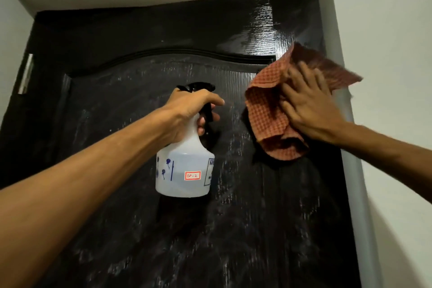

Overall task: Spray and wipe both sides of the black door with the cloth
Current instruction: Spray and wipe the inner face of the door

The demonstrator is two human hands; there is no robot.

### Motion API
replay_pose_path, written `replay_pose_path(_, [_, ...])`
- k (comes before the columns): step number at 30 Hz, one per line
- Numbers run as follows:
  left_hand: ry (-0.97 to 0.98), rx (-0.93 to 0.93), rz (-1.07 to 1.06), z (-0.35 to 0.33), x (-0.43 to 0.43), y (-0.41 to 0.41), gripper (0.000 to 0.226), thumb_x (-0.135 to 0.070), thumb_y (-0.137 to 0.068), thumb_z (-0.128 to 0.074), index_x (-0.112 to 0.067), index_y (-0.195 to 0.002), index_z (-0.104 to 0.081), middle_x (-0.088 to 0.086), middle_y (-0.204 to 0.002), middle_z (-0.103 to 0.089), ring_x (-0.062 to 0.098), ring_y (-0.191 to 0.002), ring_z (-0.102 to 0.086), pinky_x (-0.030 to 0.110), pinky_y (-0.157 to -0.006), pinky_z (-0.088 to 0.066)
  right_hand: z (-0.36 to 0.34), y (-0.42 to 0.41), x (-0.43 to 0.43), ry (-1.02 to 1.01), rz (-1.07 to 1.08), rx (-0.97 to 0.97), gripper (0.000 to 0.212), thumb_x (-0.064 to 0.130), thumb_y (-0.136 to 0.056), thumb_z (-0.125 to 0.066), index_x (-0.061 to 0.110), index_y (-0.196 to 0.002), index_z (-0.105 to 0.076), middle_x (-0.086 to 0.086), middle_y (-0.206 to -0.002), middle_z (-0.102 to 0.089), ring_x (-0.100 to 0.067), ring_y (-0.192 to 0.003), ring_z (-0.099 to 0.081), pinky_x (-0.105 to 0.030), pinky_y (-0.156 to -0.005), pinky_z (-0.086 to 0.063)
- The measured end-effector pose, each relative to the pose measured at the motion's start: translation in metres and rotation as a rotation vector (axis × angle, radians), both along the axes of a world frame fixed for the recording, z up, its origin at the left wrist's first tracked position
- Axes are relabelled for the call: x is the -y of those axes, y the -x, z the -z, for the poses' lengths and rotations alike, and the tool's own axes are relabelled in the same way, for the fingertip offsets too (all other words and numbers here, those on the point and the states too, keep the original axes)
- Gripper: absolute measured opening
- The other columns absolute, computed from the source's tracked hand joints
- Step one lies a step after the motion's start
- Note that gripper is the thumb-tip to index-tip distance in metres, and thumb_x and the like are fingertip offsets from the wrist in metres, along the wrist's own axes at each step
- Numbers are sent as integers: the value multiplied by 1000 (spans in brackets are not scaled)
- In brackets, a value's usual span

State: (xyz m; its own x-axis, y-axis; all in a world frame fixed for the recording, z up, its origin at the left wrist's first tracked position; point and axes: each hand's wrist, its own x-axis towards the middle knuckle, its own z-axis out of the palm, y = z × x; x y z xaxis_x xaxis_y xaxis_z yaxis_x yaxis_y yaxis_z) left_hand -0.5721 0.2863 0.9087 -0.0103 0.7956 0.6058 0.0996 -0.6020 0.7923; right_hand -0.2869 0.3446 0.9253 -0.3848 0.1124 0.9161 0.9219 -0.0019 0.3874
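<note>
left hand (pixel 187 112) grips spray bottle (pixel 184 166); right hand (pixel 306 105) fingers flat, pressing cloth (pixel 266 110) on door (pixel 140 217).

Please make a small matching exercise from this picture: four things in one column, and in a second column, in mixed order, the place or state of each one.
Things:
1. spray bottle
2. checked cloth
3. black door
4. metal hinge

Places or states:
A. on the door's left edge, high up
B. streaked with wet marks
C. gripped at the neck by the left hand
D. pressed flat against the door by the right hand

Pairs: 1-C, 2-D, 3-B, 4-A
</note>
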Motion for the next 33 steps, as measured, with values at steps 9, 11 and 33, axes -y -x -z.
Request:
replay_pose_path(9, [28,-11,-60,20,-3,24,21,-18,-87,-79,-2,-97,-70,14,-79,-76,11,-42,-42,23,-41,-38,-7,26,-1,65,54,45,68,56,-99,-17,23,-157,-35,-13,-166,-27,-40,-153,-16,-58,-124,-10])
replay_pose_path(11, [34,10,-61,27,-6,30,23,-17,-86,-80,-1,-100,-71,16,-82,-77,11,-41,-41,23,-41,-38,3,41,-6,45,75,23,66,50,-98,-22,20,-154,-38,-17,-164,-28,-41,-155,-10,-65,-122,-6])
replay_pose_path(33, [89,4,238,93,8,-40,15,-20,-85,-82,-7,-86,-75,22,-93,-76,13,-44,-39,25,-44,-35,54,-26,12,77,47,-21,55,49,-103,-28,19,-145,-47,-15,-157,-38,-42,-143,-35,-57,-115,-27])
